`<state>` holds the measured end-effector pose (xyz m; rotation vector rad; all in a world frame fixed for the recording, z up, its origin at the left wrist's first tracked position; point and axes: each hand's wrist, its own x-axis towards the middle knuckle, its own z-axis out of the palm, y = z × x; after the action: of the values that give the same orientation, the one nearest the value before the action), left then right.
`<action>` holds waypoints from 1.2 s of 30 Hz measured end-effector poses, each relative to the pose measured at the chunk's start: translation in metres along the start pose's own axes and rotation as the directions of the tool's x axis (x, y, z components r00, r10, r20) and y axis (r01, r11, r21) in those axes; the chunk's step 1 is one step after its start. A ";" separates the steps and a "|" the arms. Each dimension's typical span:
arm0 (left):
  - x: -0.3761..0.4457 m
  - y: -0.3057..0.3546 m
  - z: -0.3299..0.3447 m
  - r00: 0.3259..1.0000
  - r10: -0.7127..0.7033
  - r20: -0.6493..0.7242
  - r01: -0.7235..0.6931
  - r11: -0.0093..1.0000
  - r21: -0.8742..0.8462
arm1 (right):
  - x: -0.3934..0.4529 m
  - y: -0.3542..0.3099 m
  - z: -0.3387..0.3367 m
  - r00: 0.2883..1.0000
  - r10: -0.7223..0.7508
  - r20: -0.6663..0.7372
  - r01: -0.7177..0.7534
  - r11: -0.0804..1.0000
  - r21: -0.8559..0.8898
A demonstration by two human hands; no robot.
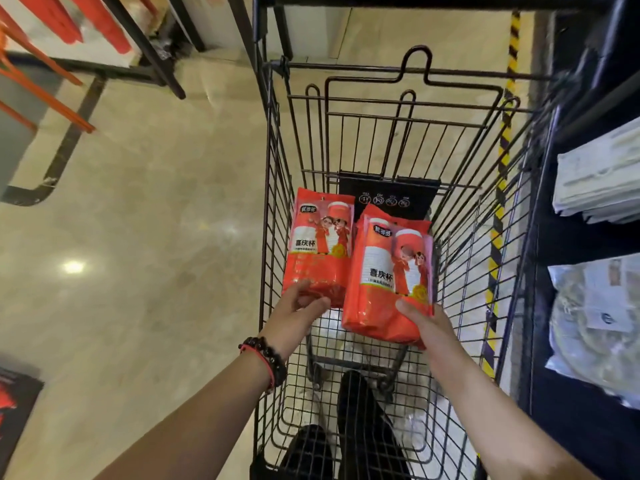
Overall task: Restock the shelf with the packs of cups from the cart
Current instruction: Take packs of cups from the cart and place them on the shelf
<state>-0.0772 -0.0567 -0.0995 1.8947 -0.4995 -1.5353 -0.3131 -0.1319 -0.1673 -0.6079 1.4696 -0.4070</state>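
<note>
Over the wire cart (277, 188), the left hand (298, 308) pinches the bottom edge of one red cup pack (320, 247); the right hand (427, 322) grips the lower end of another red cup pack (388, 271), both rising beyond the fingers.

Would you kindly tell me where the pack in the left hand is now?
The left pack of cups is inside the cart, by its left wall, left hand gripping its bottom edge.
</note>
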 end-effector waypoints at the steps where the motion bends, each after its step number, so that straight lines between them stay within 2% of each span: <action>1: -0.002 0.003 0.001 1.000 0.011 0.017 -0.010 1.000 -0.018 | -0.018 0.001 0.004 0.999 -0.026 0.037 0.026 1.000 0.004; 6: -0.011 0.008 0.001 0.981 0.180 0.074 -0.165 0.972 -0.167 | -0.078 0.003 0.042 0.972 -0.098 0.213 0.109 0.993 -0.038; 10: -0.024 0.006 -0.017 0.968 0.233 -0.097 -0.248 0.950 -0.189 | -0.092 0.000 0.061 0.937 -0.091 0.336 0.110 0.993 -0.039; 13: -0.037 0.003 -0.035 0.953 0.229 -0.197 -0.273 0.933 -0.235 | -0.085 -0.008 0.063 0.894 -0.043 0.445 0.105 0.988 -0.115; 15: -0.047 0.001 -0.045 0.948 0.203 -0.245 -0.269 0.922 -0.277 | -0.061 -0.009 0.067 0.907 -0.035 0.420 0.102 0.985 -0.139; 20: -0.065 -0.002 -0.065 0.934 0.184 -0.308 -0.274 0.920 -0.282 | 0.013 -0.029 0.091 0.979 -0.052 0.197 0.089 0.979 -0.184; 23: -0.068 -0.005 -0.070 0.927 0.159 -0.340 -0.254 0.933 -0.256 | 0.063 -0.044 0.102 0.993 -0.078 0.092 0.102 0.950 -0.295; 26: -0.080 -0.003 -0.075 0.927 0.161 -0.340 -0.249 0.940 -0.235 | 0.099 -0.052 0.114 0.998 -0.067 -0.021 0.052 0.905 -0.422; 27: -0.082 -0.003 -0.068 0.930 0.157 -0.331 -0.241 0.943 -0.229 | 0.106 -0.051 0.107 1.000 -0.023 -0.021 0.011 0.896 -0.445; 29: -0.071 -0.006 -0.090 0.898 0.130 -0.420 -0.223 0.958 -0.180 | 0.137 -0.037 0.154 0.986 0.155 0.068 -0.110 0.894 -0.434; 30: -0.072 -0.003 -0.085 0.906 0.115 -0.407 -0.208 0.959 -0.194 | 0.135 -0.038 0.151 0.977 0.188 0.098 -0.131 0.900 -0.416; 33: -0.072 -0.009 -0.081 0.910 0.120 -0.396 -0.189 0.972 -0.142 | 0.140 -0.038 0.147 0.974 0.206 0.090 -0.172 0.941 -0.293; 36: -0.072 -0.007 -0.078 0.891 0.102 -0.443 -0.185 0.971 -0.150 | 0.140 -0.041 0.143 0.949 0.255 0.184 -0.222 0.958 -0.182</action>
<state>-0.0201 0.0140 -0.0432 1.9241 -0.2730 -0.9819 -0.1565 -0.2299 -0.2545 -0.5715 1.3641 -0.0340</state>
